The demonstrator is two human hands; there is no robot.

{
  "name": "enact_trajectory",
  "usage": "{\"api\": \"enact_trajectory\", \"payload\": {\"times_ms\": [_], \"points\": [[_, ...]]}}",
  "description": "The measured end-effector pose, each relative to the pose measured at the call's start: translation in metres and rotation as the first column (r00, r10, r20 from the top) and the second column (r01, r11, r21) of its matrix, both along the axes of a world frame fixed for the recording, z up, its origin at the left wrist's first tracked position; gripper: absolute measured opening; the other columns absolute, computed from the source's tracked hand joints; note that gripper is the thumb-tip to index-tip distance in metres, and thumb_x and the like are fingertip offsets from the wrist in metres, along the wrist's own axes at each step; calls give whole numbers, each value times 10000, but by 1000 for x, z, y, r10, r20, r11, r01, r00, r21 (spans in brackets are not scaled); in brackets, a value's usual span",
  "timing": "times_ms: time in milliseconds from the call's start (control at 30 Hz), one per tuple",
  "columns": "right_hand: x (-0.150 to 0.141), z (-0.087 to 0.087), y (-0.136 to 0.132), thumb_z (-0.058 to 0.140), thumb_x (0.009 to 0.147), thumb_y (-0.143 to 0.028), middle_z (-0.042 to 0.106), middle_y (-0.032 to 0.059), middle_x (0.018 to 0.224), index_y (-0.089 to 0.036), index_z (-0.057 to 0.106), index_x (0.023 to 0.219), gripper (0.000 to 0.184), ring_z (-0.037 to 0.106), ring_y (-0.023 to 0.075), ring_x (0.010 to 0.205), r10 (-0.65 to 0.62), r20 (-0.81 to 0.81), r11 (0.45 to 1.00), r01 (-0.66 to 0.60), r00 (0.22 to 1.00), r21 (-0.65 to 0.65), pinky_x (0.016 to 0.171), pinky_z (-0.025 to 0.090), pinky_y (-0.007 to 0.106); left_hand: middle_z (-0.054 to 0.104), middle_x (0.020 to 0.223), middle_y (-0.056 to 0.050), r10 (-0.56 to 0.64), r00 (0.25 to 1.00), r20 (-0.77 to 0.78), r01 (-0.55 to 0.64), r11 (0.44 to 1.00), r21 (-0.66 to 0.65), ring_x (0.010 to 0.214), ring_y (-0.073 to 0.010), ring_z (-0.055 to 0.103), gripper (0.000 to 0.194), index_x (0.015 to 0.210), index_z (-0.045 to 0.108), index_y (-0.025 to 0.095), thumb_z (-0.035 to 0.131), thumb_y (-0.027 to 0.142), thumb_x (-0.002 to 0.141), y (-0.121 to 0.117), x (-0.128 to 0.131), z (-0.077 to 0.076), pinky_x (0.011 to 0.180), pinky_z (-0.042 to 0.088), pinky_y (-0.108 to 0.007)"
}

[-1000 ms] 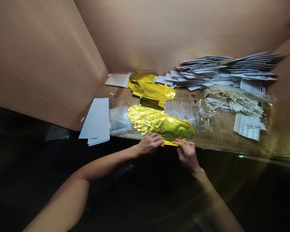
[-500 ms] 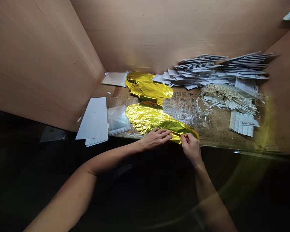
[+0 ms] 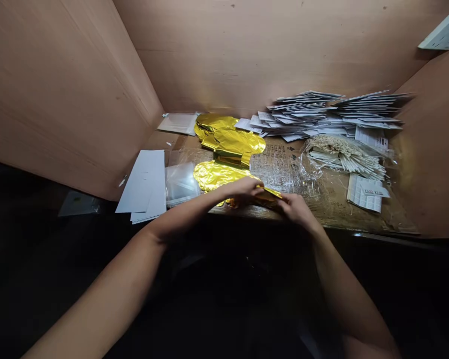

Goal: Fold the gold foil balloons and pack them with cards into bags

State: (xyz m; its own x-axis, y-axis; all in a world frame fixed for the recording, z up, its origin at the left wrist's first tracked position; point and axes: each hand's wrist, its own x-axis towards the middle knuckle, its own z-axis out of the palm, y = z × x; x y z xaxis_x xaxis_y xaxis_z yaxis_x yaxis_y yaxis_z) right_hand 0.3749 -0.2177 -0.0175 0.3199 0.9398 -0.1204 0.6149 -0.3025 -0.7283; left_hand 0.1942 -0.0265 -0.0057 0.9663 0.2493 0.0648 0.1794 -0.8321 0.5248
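Note:
A gold foil balloon [image 3: 220,175] lies flat on the cardboard, its scalloped edge partly hidden under my left forearm. My left hand [image 3: 243,189] grips its folded right end from above. My right hand [image 3: 295,209] pinches the same end, and a gold fold [image 3: 269,195] shows between my hands. Behind it lies a second crumpled gold foil balloon [image 3: 228,139], which neither hand touches.
Left of my hands are white cards [image 3: 144,182] and clear plastic sleeves [image 3: 180,183]. At the back lies a heap of white packets [image 3: 303,112]. To the right are a bundle of white sticks [image 3: 344,159] and printed leaflets [image 3: 364,193]. Wooden panels [image 3: 247,55] enclose the printed cardboard sheet [image 3: 280,167].
The right end of the foil balloon has been folded inward and is shorter. My left hand has moved up onto the foil, and my hands are closer together.

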Motion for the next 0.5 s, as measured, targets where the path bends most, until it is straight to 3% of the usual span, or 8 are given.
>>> {"api": "enact_trajectory", "payload": {"times_ms": [100,167,200,300,333,367,433,500], "points": [[25,6,21,698,815,-500,686,29,636,-164,753,730,351,589,195,604,-54,-204,998,44,978,-53,573,430,292,755,987,-94,341,906,252,-297,935,-195,919,-218,704,189,1087,717,171,617,314,1015,-9,-1,5,825,522,-324],[19,2,21,700,804,-583,681,34,622,-151,746,749,438,581,184,562,-78,-256,997,69,964,-44,533,436,287,758,985,-98,477,842,254,-329,825,-460,896,-204,711,242,1054,704,166,608,386,1029,-34,-16,-4,841,547,-339],[8,-2,17,705,804,-617,697,43,644,-148,747,786,471,598,190,565,-109,-319,994,107,941,-26,533,459,293,761,951,-89,477,863,164,-280,723,-631,854,-189,716,277,1023,700,163,649,434,1006,-49,-25,-12,813,559,-328],[-46,-15,-7,772,808,-642,756,64,750,-164,748,925,493,673,222,621,-192,-625,961,276,757,38,603,558,343,765,938,-101,453,890,-49,-167,223,-960,829,-177,737,490,1025,681,129,783,584,875,-89,-49,-37,810,592,-329],[-66,-18,-17,797,815,-627,769,67,786,-174,750,967,480,694,233,647,-196,-707,948,316,679,41,631,582,360,762,949,-101,481,874,-71,-139,105,-985,828,-172,736,550,1032,679,123,819,613,827,-98,-55,-41,822,596,-333],[-83,-19,-26,805,833,-614,781,73,823,-181,754,1003,468,711,245,678,-198,-751,942,335,629,33,650,597,370,758,955,-94,522,849,-77,-116,41,-992,821,-164,730,587,1031,679,120,847,627,787,-103,-59,-43,828,595,-331],[-108,-15,-40,799,872,-593,795,88,917,-193,752,1062,445,735,261,772,-238,-725,921,386,646,42,689,613,372,743,919,-68,575,815,-69,-96,16,-995,775,-146,706,598,1005,683,121,876,623,743,-107,-67,-40,796,584,-311],[-117,-9,-45,844,846,-566,797,104,1032,-207,735,1125,468,742,274,898,-299,-642,882,462,706,98,741,620,365,718,863,-42,538,841,-54,-94,49,-994,726,-128,670,552,972,692,120,881,586,745,-104,-74,-29,736,550,-273]]}}
